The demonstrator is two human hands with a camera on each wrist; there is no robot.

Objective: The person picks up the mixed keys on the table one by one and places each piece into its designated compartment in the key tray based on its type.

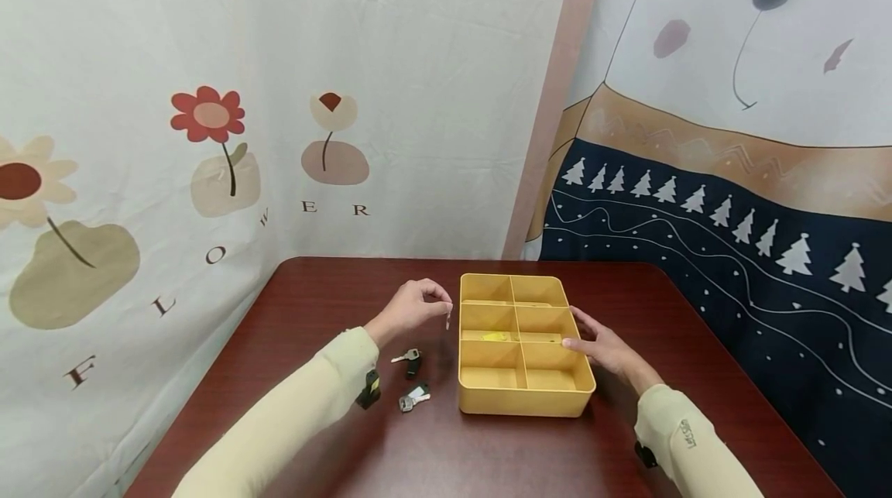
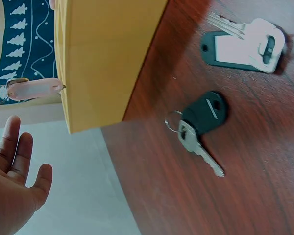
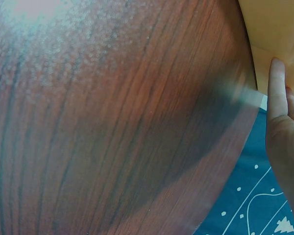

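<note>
My left hand (image 1: 420,304) pinches a key tag between thumb and fingertips, left of the yellow divided box (image 1: 526,403). In the left wrist view this pale pink tag (image 2: 34,89) hangs from the fingertips, overlapping the box's wall, while the other fingers are spread. On the table below lie a key with a black tag (image 2: 206,115) and a key with a black-and-white tag (image 2: 230,51). My right hand (image 1: 609,347) holds the box's right side, thumb over the rim. A straight finger (image 3: 277,90) lies along the outer wall.
Dividers split the box into several compartments; a yellow piece (image 1: 495,336) lies in the middle left one. The dark red wooden table (image 1: 334,289) ends in front of a flower-print curtain (image 1: 432,95) and a navy tree-print curtain (image 1: 697,266).
</note>
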